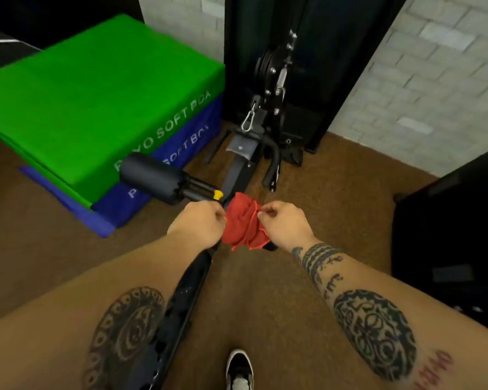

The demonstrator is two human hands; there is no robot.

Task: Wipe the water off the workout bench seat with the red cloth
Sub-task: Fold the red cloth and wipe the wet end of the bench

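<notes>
The red cloth (243, 222) hangs bunched between my two hands at the middle of the view. My left hand (199, 222) pinches its left edge and my right hand (282, 223) pinches its upper right edge. Both forearms reach forward from the bottom corners. Under my left forearm runs a long black padded part of the bench (178, 305), speckled with small pale dots that may be water drops. A black foam roller (152, 175) with a yellow knob (217, 195) sticks out just beyond my left hand.
A green soft box (96, 91) sits on a blue one (181, 142) at the left. A black cable machine with pulley and carabiner (273, 80) stands ahead against a white brick wall (423, 80). Brown floor (321, 178) surrounds. Dark equipment (457, 235) is at the right. My shoe (239, 370) shows below.
</notes>
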